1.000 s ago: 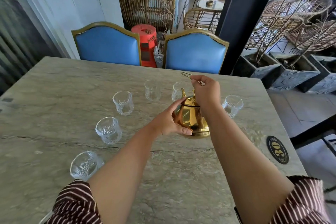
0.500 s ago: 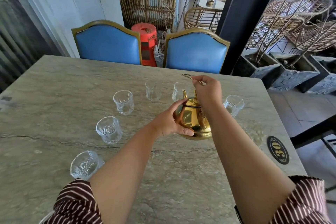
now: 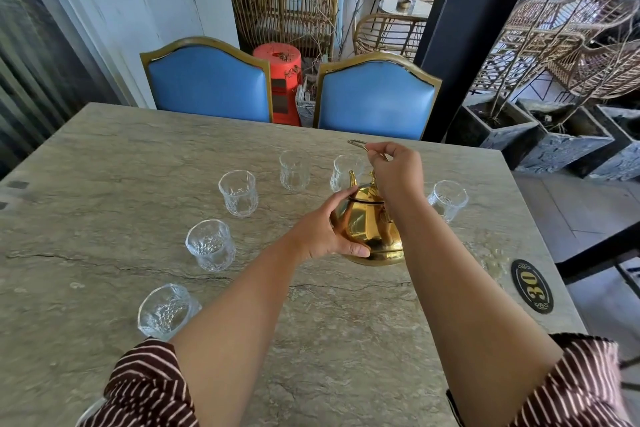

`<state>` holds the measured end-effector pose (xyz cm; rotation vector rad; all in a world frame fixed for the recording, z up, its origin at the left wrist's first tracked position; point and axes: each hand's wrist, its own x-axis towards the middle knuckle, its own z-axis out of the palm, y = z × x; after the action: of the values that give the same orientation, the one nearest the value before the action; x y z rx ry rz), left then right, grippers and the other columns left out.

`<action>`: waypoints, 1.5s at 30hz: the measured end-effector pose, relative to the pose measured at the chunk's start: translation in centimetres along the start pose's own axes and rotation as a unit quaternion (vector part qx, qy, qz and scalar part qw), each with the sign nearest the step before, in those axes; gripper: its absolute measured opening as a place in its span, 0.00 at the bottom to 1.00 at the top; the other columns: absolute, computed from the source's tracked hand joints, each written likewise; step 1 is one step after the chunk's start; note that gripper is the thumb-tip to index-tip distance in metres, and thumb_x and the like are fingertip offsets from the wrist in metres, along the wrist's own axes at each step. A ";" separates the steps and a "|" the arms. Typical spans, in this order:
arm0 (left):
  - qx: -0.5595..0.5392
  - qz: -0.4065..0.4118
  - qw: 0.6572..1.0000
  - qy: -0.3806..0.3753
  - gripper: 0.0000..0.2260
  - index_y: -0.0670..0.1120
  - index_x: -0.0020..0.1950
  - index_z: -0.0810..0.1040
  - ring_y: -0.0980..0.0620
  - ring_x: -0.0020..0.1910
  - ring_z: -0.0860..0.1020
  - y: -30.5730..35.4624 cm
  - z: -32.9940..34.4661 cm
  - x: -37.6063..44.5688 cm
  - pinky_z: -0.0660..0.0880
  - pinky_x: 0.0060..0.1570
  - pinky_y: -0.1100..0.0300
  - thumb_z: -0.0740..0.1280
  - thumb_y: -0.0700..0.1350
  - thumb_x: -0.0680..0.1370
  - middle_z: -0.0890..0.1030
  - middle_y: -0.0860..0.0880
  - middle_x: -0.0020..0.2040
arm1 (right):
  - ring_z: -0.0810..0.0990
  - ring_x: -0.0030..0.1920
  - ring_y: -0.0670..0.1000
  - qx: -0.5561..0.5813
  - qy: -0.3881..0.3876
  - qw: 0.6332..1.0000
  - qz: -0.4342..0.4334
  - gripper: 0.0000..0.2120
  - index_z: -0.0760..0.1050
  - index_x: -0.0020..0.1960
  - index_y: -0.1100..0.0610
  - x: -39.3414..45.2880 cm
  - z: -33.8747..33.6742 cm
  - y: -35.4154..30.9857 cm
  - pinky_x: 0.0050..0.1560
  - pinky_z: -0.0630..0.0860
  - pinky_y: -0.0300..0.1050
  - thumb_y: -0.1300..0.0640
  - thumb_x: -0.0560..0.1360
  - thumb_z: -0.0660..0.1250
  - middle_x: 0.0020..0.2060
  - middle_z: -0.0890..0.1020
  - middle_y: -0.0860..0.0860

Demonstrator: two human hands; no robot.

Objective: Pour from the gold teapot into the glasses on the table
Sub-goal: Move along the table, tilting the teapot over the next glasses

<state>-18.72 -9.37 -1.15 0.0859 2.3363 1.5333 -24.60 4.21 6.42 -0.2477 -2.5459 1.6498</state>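
The gold teapot [image 3: 372, 229] stands on the stone table [image 3: 104, 163], its spout pointing away from me toward a clear glass [image 3: 341, 172]. My left hand [image 3: 323, 230] cups the pot's left side. My right hand [image 3: 394, 172] pinches the thin wire handle [image 3: 356, 143] raised above the lid. Several clear patterned glasses curve around the pot: one at the far right [image 3: 447, 199], one at the back [image 3: 294, 170], others to the left [image 3: 238, 192] [image 3: 210, 244] and one near my left sleeve [image 3: 165, 310]. I cannot tell whether they hold liquid.
Two blue chairs [image 3: 207, 85] [image 3: 375, 97] stand at the table's far edge. A black oval plaque marked 30 [image 3: 531, 286] sits near the right edge. Beyond are an orange stool [image 3: 278, 66], rattan furniture [image 3: 284, 0], a dark pillar [image 3: 474, 10] and stone planters [image 3: 568, 139].
Almost nothing has moved. My right hand shifted slightly on the wire handle; the teapot stays on the table with my left hand on its side.
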 end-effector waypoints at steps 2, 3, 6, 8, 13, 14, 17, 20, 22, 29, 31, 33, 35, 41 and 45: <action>-0.002 0.001 1.000 0.000 0.50 0.66 0.75 0.58 0.54 0.60 0.75 0.0 0.0 0.0 0.69 0.56 0.64 0.83 0.47 0.62 0.74 0.55 0.62 | 0.67 0.25 0.44 -0.002 -0.001 1.000 0.000 0.06 0.81 0.51 0.50 0.0 0.0 -0.1 0.30 0.66 0.41 0.57 0.78 0.66 0.28 0.72 0.42; -0.003 0.002 1.000 0.000 0.50 0.66 0.75 0.58 0.54 0.60 0.75 -0.1 0.0 0.0 0.69 0.57 0.64 0.83 0.47 0.62 0.74 0.54 0.62 | 0.67 0.26 0.44 -0.003 0.000 1.000 -0.002 0.07 0.82 0.51 0.50 0.0 0.0 -0.2 0.30 0.66 0.41 0.57 0.78 0.66 0.28 0.73 0.42; -0.002 0.006 1.000 -0.001 0.50 0.65 0.76 0.58 0.53 0.61 0.75 0.0 -0.1 0.1 0.69 0.58 0.63 0.83 0.48 0.62 0.74 0.54 0.63 | 0.68 0.27 0.44 -0.005 0.001 1.000 -0.002 0.07 0.82 0.52 0.51 0.0 -0.1 -0.3 0.32 0.68 0.42 0.57 0.78 0.65 0.30 0.74 0.43; -0.003 0.007 1.000 -0.002 0.50 0.65 0.76 0.58 0.53 0.61 0.74 0.0 -0.1 0.1 0.69 0.59 0.62 0.83 0.47 0.62 0.74 0.54 0.62 | 0.68 0.26 0.45 -0.008 0.002 1.000 0.000 0.07 0.82 0.52 0.51 -0.1 -0.1 -0.4 0.32 0.68 0.42 0.57 0.78 0.65 0.29 0.74 0.44; 0.000 0.007 1.000 -0.003 0.50 0.65 0.75 0.58 0.52 0.62 0.75 -0.1 -0.1 0.1 0.70 0.62 0.60 0.83 0.48 0.61 0.74 0.55 0.60 | 0.68 0.25 0.46 -0.009 0.004 1.000 0.005 0.07 0.82 0.51 0.50 -0.2 -0.2 -0.5 0.31 0.68 0.41 0.56 0.79 0.65 0.28 0.73 0.44; -0.001 0.007 1.000 -0.004 0.50 0.66 0.75 0.58 0.52 0.62 0.75 -0.1 -0.1 0.2 0.70 0.62 0.60 0.83 0.48 0.61 0.74 0.55 0.60 | 0.68 0.26 0.46 -0.008 0.005 1.000 0.005 0.07 0.82 0.51 0.50 -0.2 -0.3 -0.5 0.31 0.67 0.40 0.56 0.79 0.65 0.28 0.73 0.44; 0.001 0.009 1.000 -0.002 0.51 0.67 0.74 0.59 0.52 0.62 0.76 -0.4 -0.1 0.3 0.71 0.63 0.59 0.84 0.49 0.60 0.76 0.54 0.62 | 0.69 0.27 0.45 -0.008 0.009 1.000 0.002 0.07 0.82 0.52 0.50 -0.4 -0.3 -0.5 0.33 0.69 0.41 0.56 0.78 0.66 0.29 0.74 0.43; 0.002 0.011 1.000 -0.001 0.51 0.68 0.74 0.59 0.52 0.62 0.76 -0.3 0.0 0.5 0.71 0.63 0.58 0.84 0.50 0.60 0.75 0.53 0.65 | 0.68 0.26 0.46 0.003 0.016 1.000 0.008 0.07 0.82 0.51 0.50 -0.6 -0.4 -0.6 0.34 0.69 0.42 0.56 0.79 0.66 0.27 0.73 0.43; 0.009 0.015 1.000 -0.002 0.51 0.68 0.75 0.58 0.52 0.62 0.75 -0.3 0.1 0.5 0.71 0.62 0.59 0.84 0.49 0.60 0.74 0.53 0.66 | 0.68 0.26 0.45 0.012 0.021 1.000 0.012 0.06 0.82 0.51 0.50 -0.7 -0.5 -0.5 0.34 0.69 0.41 0.56 0.78 0.66 0.28 0.75 0.43; 0.078 0.049 0.996 -0.001 0.54 0.68 0.74 0.56 0.51 0.68 0.71 -0.9 0.5 0.8 0.71 0.68 0.52 0.85 0.52 0.58 0.65 0.53 0.75 | 0.70 0.28 0.41 0.091 0.058 0.994 0.035 0.07 0.82 0.50 0.49 -2.8 -0.9 0.9 0.32 0.70 0.39 0.58 0.78 0.66 0.38 0.81 0.42; 0.097 0.061 0.993 0.011 0.55 0.67 0.75 0.56 0.50 0.70 0.69 -1.2 0.7 0.9 0.69 0.69 0.52 0.85 0.53 0.57 0.65 0.50 0.75 | 0.70 0.27 0.38 0.125 0.066 0.989 0.038 0.07 0.83 0.50 0.50 -3.5 -0.8 1.2 0.31 0.69 0.35 0.58 0.77 0.67 0.40 0.82 0.41; 0.114 0.073 0.990 0.025 0.55 0.65 0.76 0.55 0.49 0.72 0.65 -1.6 1.0 0.7 0.65 0.69 0.55 0.85 0.54 0.56 0.63 0.48 0.76 | 0.70 0.25 0.40 0.173 0.071 0.982 0.040 0.06 0.83 0.48 0.50 -4.2 -0.6 1.5 0.31 0.70 0.37 0.58 0.76 0.69 0.39 0.84 0.43; 0.116 0.079 0.989 0.038 0.56 0.64 0.77 0.55 0.50 0.73 0.63 -1.9 1.2 0.4 0.64 0.69 0.56 0.84 0.53 0.57 0.62 0.48 0.76 | 0.75 0.32 0.44 0.204 0.070 0.976 0.038 0.04 0.84 0.47 0.51 -4.7 -0.4 1.7 0.37 0.75 0.41 0.58 0.74 0.71 0.43 0.86 0.44; 0.106 0.094 0.987 0.079 0.55 0.63 0.77 0.55 0.50 0.70 0.67 -2.7 0.7 -1.4 0.68 0.67 0.55 0.84 0.53 0.58 0.64 0.47 0.74 | 0.72 0.33 0.46 0.226 0.048 0.973 0.026 0.05 0.84 0.48 0.55 -5.7 0.4 1.1 0.35 0.72 0.39 0.61 0.74 0.71 0.43 0.86 0.45; 0.093 0.088 0.987 0.098 0.55 0.64 0.77 0.56 0.50 0.70 0.68 -3.1 -0.5 -2.5 0.70 0.69 0.49 0.84 0.53 0.57 0.65 0.47 0.73 | 0.70 0.32 0.48 0.201 0.024 0.979 0.015 0.10 0.83 0.48 0.51 -5.8 1.7 0.1 0.32 0.69 0.40 0.64 0.74 0.69 0.36 0.83 0.40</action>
<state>-16.16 -11.69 -3.10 0.2006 2.6884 1.4558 -19.19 1.64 5.68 -0.2858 -2.1195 2.0883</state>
